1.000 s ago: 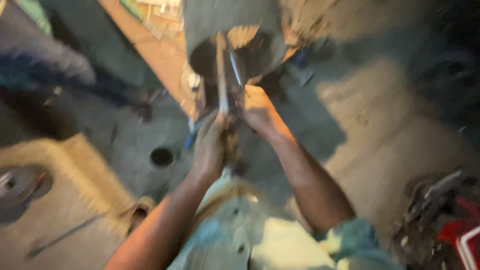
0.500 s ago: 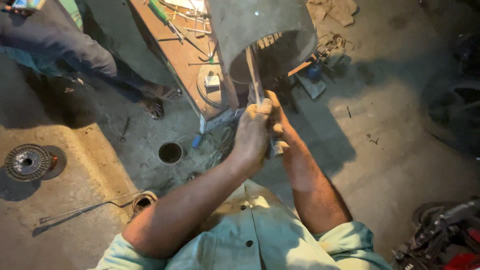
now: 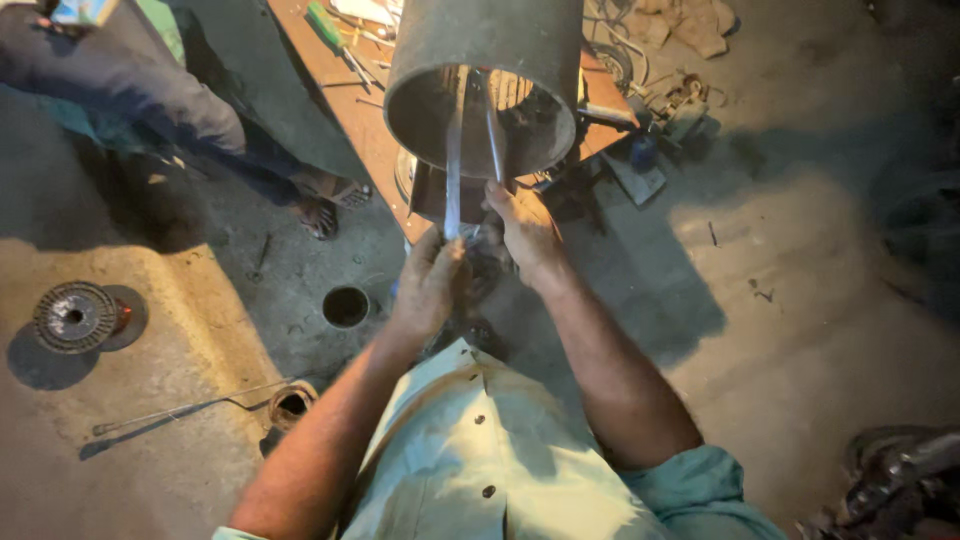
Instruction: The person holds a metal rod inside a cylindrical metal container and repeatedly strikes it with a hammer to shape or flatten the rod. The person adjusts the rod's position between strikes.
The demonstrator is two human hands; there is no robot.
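Strips of pale, thin sheet material (image 3: 452,170) run from our hands up into the open mouth of the big grey metal cylinder (image 3: 485,70). Half a second ago our two hands were bunched together just below the rim; now they sit lower and slightly apart, and the cylinder mouth shows more fully, its slotted inner wall visible. We judge the strips have been drawn further out, or our grip shifted down them.

Our left hand (image 3: 430,285) has its fingers (image 3: 452,255) pressed together, pinching the lower end of the long strip. Our right hand (image 3: 525,230) closes its fingers round the second, shorter strip just under the rim.

Below us is a rough concrete floor (image 3: 800,280), lit warm in patches. On it, to our left, lie a small round hole (image 3: 346,306), a thin bent metal rod (image 3: 180,410) and a ribbed metal disc (image 3: 75,316). Farther off, the cylinder rests on a reddish-brown wooden tabletop (image 3: 350,100) strewn with a green-handled screwdriver (image 3: 325,27) and other tools. Another person's leg and sandalled foot (image 3: 320,205) stand beside it.
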